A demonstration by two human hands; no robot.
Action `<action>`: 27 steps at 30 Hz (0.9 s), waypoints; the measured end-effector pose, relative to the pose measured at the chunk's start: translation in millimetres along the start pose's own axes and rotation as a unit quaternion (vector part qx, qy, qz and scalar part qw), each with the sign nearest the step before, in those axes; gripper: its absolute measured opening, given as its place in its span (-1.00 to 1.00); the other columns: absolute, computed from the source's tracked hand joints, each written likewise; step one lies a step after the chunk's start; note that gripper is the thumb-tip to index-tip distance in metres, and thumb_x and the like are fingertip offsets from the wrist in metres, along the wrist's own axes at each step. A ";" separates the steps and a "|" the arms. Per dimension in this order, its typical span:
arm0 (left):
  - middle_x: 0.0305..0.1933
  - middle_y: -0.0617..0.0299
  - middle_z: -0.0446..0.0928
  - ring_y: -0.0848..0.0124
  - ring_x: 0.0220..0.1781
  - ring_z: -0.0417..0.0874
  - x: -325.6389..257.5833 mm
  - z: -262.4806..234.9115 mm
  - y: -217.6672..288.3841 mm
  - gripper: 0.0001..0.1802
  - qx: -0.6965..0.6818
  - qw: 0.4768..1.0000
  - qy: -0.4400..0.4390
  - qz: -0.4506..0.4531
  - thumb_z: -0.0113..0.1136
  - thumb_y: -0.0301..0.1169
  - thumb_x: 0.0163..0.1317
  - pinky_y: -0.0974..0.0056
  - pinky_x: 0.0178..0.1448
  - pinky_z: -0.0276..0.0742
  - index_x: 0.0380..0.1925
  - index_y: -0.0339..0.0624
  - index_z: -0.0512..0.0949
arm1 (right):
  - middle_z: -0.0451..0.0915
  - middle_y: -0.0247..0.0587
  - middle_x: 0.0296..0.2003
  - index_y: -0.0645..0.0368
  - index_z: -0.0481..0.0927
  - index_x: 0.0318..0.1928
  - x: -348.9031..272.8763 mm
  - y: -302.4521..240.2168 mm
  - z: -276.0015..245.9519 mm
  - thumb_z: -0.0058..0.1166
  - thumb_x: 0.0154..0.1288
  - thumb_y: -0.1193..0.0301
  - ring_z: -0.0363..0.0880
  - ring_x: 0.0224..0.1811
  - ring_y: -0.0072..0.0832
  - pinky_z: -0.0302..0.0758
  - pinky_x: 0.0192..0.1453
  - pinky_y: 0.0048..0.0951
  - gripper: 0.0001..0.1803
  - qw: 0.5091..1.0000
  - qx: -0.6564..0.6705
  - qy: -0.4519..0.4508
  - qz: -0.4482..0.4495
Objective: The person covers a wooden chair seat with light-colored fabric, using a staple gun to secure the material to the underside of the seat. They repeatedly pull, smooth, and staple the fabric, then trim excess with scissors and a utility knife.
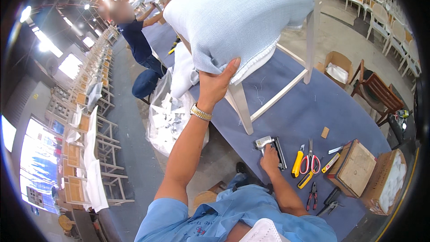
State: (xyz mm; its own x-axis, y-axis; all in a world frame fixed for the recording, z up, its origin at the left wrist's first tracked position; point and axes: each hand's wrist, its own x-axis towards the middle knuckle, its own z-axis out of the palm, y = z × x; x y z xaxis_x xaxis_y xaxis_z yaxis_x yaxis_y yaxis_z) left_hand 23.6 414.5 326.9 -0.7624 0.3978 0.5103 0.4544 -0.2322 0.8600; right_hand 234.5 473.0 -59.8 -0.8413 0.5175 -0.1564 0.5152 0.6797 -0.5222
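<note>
A wooden chair with pale legs stands on the blue-covered table in front of me. Light blue woven fabric drapes over its seat, with a frayed edge and white padding showing beneath. My left hand, wearing a metal watch, is closed on the fabric at the seat's near corner, thumb on top and fingers mostly hidden underneath. Lower right, my right hand is wrapped round a silver and black staple gun, which rests on or just above the table.
Scissors, a yellow utility knife, pliers and a wooden box lie to the right. A cardboard box adjoins it. A clear bag of white scraps stands left. Another person works at the far left.
</note>
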 end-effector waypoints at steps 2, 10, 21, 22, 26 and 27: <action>0.14 0.00 0.50 0.37 0.08 0.58 1.2 -6.4 -10.5 -0.38 0.036 0.999 0.004 -0.003 0.48 -0.41 0.17 0.31 0.18 0.51 0.13 -0.48 0.40 | 0.54 0.18 -0.01 0.16 0.22 0.20 6.8 1.2 -10.7 0.33 0.00 0.46 0.56 0.03 0.09 0.50 0.09 0.01 -0.25 0.997 0.072 -0.018 0.031; 0.12 0.07 0.53 0.39 0.08 0.56 -3.4 -6.7 -6.1 -0.39 0.066 0.998 0.006 0.012 0.45 -0.41 0.20 0.31 0.20 0.48 0.15 -0.47 0.40 | 0.65 -0.13 0.02 0.31 0.50 0.16 -16.3 -38.8 -185.8 0.35 0.15 0.52 0.62 0.03 -0.44 0.53 0.16 -0.36 -0.45 0.811 0.582 -0.023 0.059; 0.04 0.13 0.59 0.42 0.04 0.61 -4.9 -14.5 -7.6 -0.57 0.041 0.998 -0.050 0.015 0.34 -0.43 0.30 0.31 0.15 0.53 0.08 -0.42 0.47 | 0.74 -0.14 -0.24 0.30 0.68 -0.14 25.7 -174.5 -299.7 0.32 0.16 0.50 0.73 -0.21 -0.41 0.60 -0.09 -0.39 -0.76 0.767 0.544 0.171 -0.293; 0.02 0.15 0.59 0.43 0.02 0.60 -3.6 -19.7 -12.9 -0.58 0.043 0.998 -0.054 0.004 0.34 -0.43 0.29 0.31 0.14 0.52 0.07 -0.41 0.48 | 0.73 -0.12 -0.25 0.29 0.69 -0.14 31.0 -179.2 -302.0 0.32 0.16 0.49 0.73 -0.22 -0.39 0.60 -0.10 -0.39 -0.76 0.784 0.523 0.171 -0.287; 0.01 0.17 0.60 0.43 0.01 0.60 -4.0 -27.7 -15.7 -0.60 0.027 0.998 -0.058 -0.013 0.34 -0.44 0.29 0.29 0.11 0.53 0.06 -0.39 0.51 | 0.73 -0.09 -0.28 0.27 0.69 -0.16 39.4 -182.4 -298.4 0.30 0.16 0.46 0.73 -0.28 -0.32 0.60 -0.15 -0.35 -0.77 0.791 0.489 0.188 -0.317; 0.02 0.16 0.60 0.43 0.02 0.60 -5.1 -28.6 -15.9 -0.60 0.020 0.997 -0.068 -0.034 0.34 -0.43 0.29 0.29 0.11 0.53 0.07 -0.39 0.51 | 0.73 -0.08 -0.28 0.27 0.69 -0.16 40.2 -181.5 -298.2 0.30 0.16 0.46 0.73 -0.30 -0.30 0.60 -0.17 -0.34 -0.77 0.794 0.473 0.195 -0.328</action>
State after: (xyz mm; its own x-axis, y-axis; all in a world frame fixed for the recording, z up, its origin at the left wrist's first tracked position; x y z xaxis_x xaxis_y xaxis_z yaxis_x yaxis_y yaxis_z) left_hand 7.1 390.7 310.8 -0.7239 0.5284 0.4436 0.4237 -0.1669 0.8903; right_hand 156.1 525.5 278.7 -0.6685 0.4607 0.5838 -0.5210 0.2700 -0.8097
